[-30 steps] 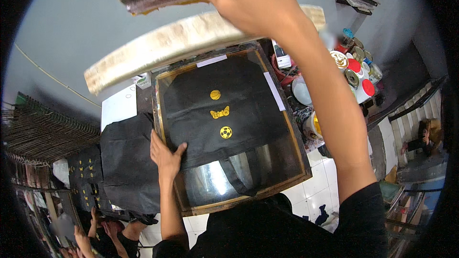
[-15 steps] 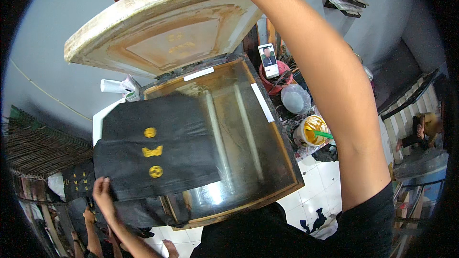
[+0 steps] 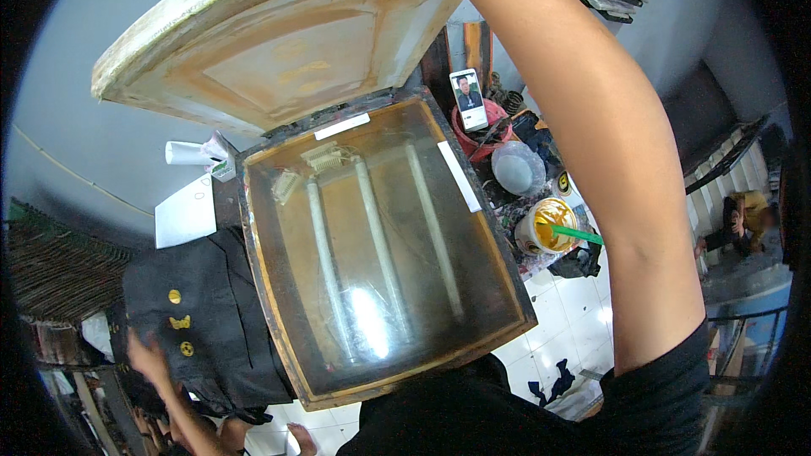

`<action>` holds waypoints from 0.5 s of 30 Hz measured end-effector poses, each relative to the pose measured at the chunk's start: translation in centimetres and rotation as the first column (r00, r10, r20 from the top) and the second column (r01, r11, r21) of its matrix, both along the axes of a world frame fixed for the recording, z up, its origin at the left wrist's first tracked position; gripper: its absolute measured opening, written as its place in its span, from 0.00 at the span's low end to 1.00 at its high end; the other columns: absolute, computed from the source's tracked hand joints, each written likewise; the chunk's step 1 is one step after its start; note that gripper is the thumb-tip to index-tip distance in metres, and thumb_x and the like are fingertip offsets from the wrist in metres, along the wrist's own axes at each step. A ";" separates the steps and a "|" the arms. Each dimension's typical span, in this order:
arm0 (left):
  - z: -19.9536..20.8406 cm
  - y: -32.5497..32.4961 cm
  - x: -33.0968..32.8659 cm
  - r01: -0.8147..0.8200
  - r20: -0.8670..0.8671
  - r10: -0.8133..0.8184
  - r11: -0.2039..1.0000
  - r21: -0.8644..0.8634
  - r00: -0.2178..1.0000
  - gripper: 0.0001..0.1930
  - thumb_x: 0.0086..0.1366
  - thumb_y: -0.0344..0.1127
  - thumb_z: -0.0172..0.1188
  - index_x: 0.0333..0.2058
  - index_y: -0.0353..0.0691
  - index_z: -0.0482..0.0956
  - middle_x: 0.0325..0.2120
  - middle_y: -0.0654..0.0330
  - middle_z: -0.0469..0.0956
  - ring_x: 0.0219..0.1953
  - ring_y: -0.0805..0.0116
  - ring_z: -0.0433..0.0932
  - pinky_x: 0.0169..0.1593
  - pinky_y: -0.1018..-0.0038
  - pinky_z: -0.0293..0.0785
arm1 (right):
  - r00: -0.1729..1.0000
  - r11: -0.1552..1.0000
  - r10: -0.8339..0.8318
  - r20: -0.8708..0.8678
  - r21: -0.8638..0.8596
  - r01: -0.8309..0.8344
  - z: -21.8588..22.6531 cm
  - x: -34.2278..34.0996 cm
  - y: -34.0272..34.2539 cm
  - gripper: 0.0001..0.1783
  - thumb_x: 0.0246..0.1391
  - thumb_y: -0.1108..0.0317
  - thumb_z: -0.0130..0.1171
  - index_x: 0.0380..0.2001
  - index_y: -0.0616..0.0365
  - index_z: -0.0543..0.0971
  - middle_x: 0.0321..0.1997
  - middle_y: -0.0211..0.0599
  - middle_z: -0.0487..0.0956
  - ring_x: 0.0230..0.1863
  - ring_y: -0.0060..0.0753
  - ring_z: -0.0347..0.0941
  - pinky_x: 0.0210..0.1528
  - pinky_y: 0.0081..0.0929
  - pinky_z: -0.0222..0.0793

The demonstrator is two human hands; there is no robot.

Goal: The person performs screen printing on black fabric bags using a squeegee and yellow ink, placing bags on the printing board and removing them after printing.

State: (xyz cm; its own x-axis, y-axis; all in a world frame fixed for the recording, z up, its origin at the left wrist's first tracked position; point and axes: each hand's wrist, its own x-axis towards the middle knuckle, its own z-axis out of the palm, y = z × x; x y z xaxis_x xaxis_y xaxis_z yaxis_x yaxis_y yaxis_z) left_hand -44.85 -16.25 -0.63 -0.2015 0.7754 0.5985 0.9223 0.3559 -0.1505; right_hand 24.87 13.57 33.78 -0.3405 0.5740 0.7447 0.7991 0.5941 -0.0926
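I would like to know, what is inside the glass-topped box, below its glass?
Inside the glass-topped box, three long pale tubes show, plus small pale pieces near the far left corner. Bright glare hides whatever lies behind it.

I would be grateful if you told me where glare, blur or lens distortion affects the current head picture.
Head view: white glare covers part of the glass tabletop's lower half; head view: the left hand looks soft and smeared; head view: the tilted screen frame's edge appears bowed, as fisheye lenses do, and the corners fall to black.
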 end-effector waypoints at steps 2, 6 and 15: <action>-2.1 4.9 17.2 0.237 0.437 -0.107 0.938 -0.255 0.893 0.23 0.65 0.42 0.67 0.53 0.33 0.79 0.47 0.44 0.80 0.50 0.40 0.77 0.54 0.53 0.71 | 0.997 0.998 -0.063 0.037 0.000 0.063 -1.1 2.1 0.1 0.18 0.48 0.62 0.66 0.39 0.64 0.85 0.44 0.63 0.83 0.49 0.63 0.80 0.53 0.49 0.75; -7.1 2.4 28.0 0.349 0.226 -0.272 0.819 -0.455 0.935 0.33 0.58 0.48 0.69 0.58 0.34 0.75 0.54 0.47 0.75 0.61 0.46 0.66 0.64 0.51 0.58 | 1.000 1.000 -0.020 -0.007 -0.024 0.020 -0.3 1.0 -0.5 0.19 0.48 0.61 0.66 0.39 0.64 0.85 0.44 0.64 0.82 0.50 0.62 0.80 0.53 0.48 0.75; -9.3 2.1 28.9 0.304 0.376 -0.092 0.774 -0.556 0.922 0.29 0.60 0.41 0.63 0.53 0.22 0.76 0.54 0.42 0.77 0.64 0.45 0.66 0.68 0.50 0.55 | 0.999 0.999 -0.041 0.020 -0.022 0.042 -0.3 1.7 -0.7 0.17 0.47 0.66 0.61 0.37 0.67 0.85 0.42 0.66 0.82 0.47 0.63 0.80 0.52 0.49 0.75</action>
